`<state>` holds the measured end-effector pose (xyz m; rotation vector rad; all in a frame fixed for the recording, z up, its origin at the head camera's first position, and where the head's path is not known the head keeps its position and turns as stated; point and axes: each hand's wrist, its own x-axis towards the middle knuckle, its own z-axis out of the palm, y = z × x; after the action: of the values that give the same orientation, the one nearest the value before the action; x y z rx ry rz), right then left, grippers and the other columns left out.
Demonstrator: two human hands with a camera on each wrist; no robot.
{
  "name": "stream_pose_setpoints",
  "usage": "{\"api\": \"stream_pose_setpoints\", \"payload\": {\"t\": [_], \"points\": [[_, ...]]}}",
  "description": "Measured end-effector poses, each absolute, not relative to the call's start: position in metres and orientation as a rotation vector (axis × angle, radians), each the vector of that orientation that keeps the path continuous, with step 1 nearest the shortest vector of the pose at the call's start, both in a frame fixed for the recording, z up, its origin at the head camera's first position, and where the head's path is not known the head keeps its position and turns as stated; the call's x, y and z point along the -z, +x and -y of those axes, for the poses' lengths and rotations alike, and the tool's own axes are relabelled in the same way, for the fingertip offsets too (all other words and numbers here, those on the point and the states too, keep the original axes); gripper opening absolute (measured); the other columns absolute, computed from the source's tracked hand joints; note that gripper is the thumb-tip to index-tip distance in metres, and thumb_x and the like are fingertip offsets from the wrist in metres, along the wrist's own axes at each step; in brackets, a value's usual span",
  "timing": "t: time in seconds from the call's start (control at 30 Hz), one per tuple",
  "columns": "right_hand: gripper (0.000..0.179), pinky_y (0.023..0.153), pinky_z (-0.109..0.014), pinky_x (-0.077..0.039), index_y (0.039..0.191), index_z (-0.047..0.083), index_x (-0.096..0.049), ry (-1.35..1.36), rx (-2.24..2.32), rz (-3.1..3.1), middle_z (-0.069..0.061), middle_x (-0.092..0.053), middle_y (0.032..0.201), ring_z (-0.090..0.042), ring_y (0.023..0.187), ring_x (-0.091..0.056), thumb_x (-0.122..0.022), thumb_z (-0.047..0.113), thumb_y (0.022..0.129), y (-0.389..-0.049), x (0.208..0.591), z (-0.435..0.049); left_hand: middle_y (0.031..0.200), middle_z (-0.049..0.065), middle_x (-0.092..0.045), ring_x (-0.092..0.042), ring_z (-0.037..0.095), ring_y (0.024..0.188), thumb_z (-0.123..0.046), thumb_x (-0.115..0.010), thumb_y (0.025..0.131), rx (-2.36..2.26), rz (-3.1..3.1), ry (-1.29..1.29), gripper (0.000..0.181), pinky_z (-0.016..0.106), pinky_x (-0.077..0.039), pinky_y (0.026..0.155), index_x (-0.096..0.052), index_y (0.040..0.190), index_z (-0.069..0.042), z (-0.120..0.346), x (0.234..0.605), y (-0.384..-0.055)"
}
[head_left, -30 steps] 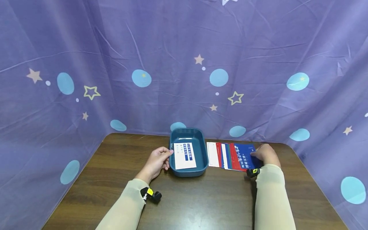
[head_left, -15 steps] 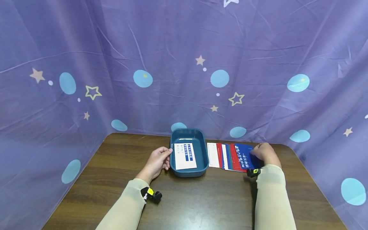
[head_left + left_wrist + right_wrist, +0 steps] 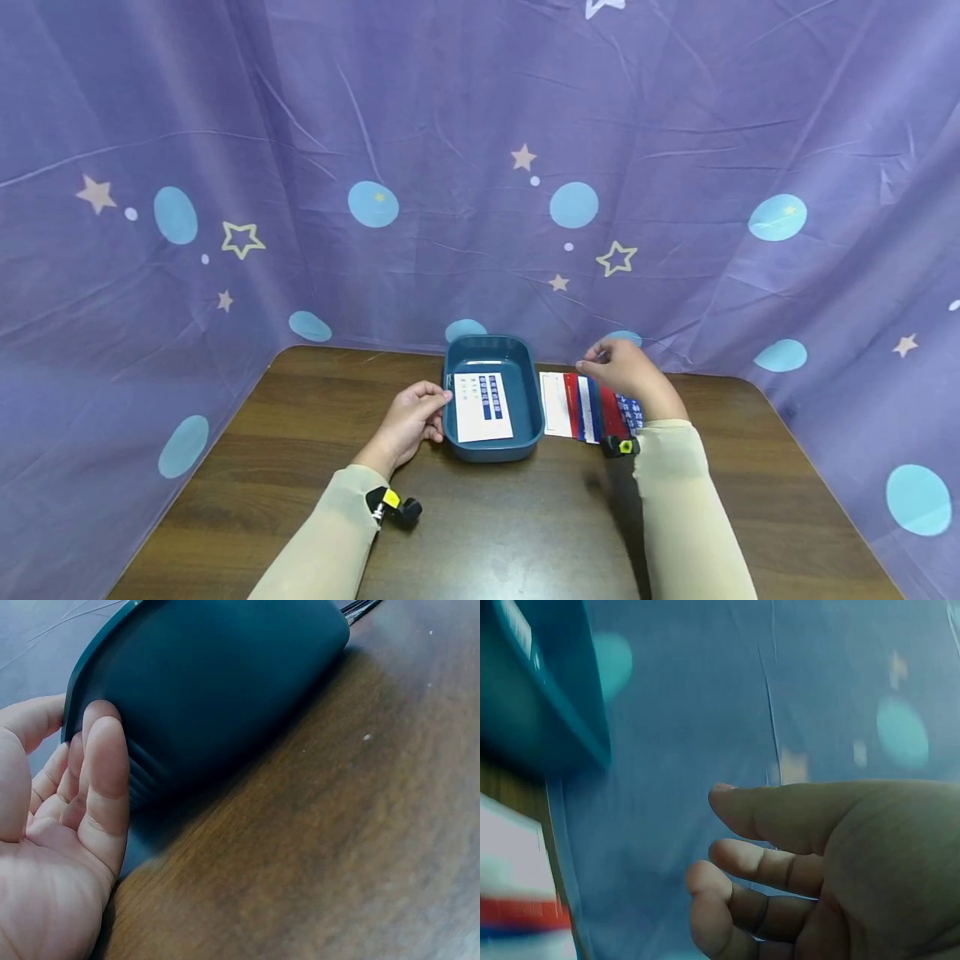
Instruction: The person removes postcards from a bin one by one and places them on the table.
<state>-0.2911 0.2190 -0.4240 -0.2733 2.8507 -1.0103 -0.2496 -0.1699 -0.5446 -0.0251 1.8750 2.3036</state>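
Note:
A deep teal rectangular dish (image 3: 528, 408) stands on the table with a white card (image 3: 468, 417) bearing blue printed columns at its left side. My left hand (image 3: 408, 422) pinches the dish's left rim. In the left wrist view its thumb lies over the rim and its fingers (image 3: 106, 765) lie along the outer wall. Right of the dish, a row of overlapping white, red and blue cards (image 3: 555, 408) is fanned out. Above this row hovers my right hand (image 3: 632, 375), holding nothing. Its thumb and loosely curled fingers (image 3: 709, 922) stand apart in the right wrist view.
A brown wooden table (image 3: 495, 533) carries everything. Behind and to both sides hangs a purple curtain (image 3: 465, 250) with stars and light blue dots, close to the table's back edge. Each wrist wears a small black camera (image 3: 405, 512).
My right hand has lifted off the blue card at the row's right end and moved left over the cards. My left hand stays on the dish's rim.

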Motion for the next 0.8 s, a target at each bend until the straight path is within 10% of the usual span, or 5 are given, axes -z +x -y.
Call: {"api": "stream_pose_setpoints", "payload": {"t": [0.33, 0.6, 0.8], "points": [[0.027, 0.078, -0.035, -0.064, 0.121, 0.008, -0.074, -0.475, 0.987, -2.689, -0.012, -0.078, 0.107, -0.025, 0.091, -0.076, -0.081, 0.03, 0.108, -0.297, 0.416, -0.129, 0.072, -0.001, -0.066, -0.06, 0.011, 0.053, -0.012, -0.073, 0.11, -2.32, -1.87, -0.038, 0.011, 0.023, -0.056, 0.049, -0.063, 0.109, -0.008, 0.17, 0.541, -0.247], [0.063, 0.082, -0.043, -0.07, 0.16, 0.006, -0.058, -0.43, 0.819, -2.605, -0.02, -0.08, 0.12, -0.036, 0.104, -0.082, -0.079, 0.035, 0.108, -0.329, 0.413, -0.069, 0.07, -0.003, -0.065, -0.06, 0.01, 0.055, -0.008, -0.074, 0.109, -2.294, -1.887, -0.027, 0.016, 0.022, -0.057, 0.049, -0.06, 0.118, -0.005, 0.168, 0.541, -0.249], [0.07, 0.082, -0.043, -0.072, 0.16, 0.005, -0.057, -0.29, 0.655, -2.67, -0.017, -0.077, 0.124, -0.028, 0.097, -0.078, -0.086, 0.036, 0.104, -0.343, 0.43, -0.041, 0.071, -0.003, -0.066, -0.06, 0.01, 0.054, -0.007, -0.074, 0.108, -2.293, -1.889, -0.02, 0.021, 0.022, -0.057, 0.048, -0.059, 0.122, -0.002, 0.169, 0.543, -0.251]]}}
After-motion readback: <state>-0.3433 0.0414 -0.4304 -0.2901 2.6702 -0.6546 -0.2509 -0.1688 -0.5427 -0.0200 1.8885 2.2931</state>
